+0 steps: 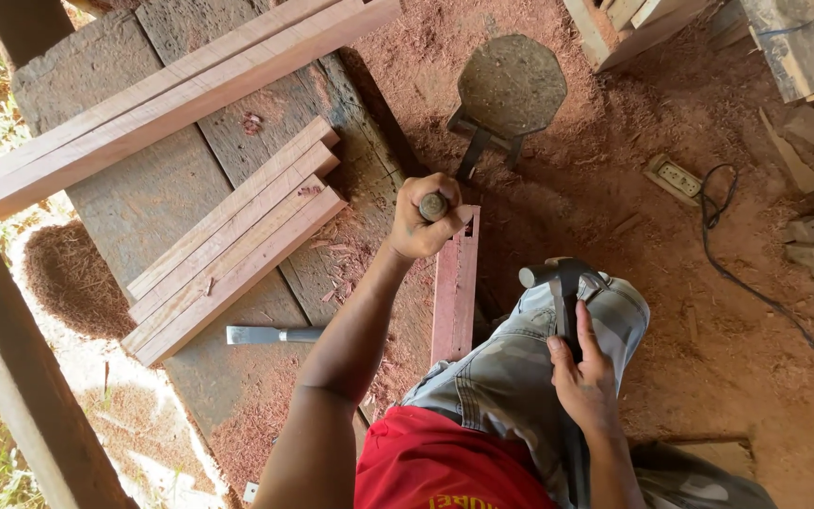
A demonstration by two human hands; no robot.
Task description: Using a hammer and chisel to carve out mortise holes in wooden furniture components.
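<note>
My left hand (423, 219) is closed around a chisel handle (433, 205), held upright over the far end of a reddish wooden piece (454, 292) that lies along the edge of the weathered workbench (143, 207). My right hand (584, 377) grips the handle of a hammer (558, 283), whose head rests on my raised knee in camouflage trousers. Small mortise holes show near the top of the reddish piece, just below my left hand.
Several cut wooden slats (233, 240) lie stacked on the bench, and two longer boards (171, 94) lie further back. A spare chisel (270, 335) lies flat on the bench. A metal stool (511, 85), a socket block (675, 177) with black cable and sawdust cover the floor.
</note>
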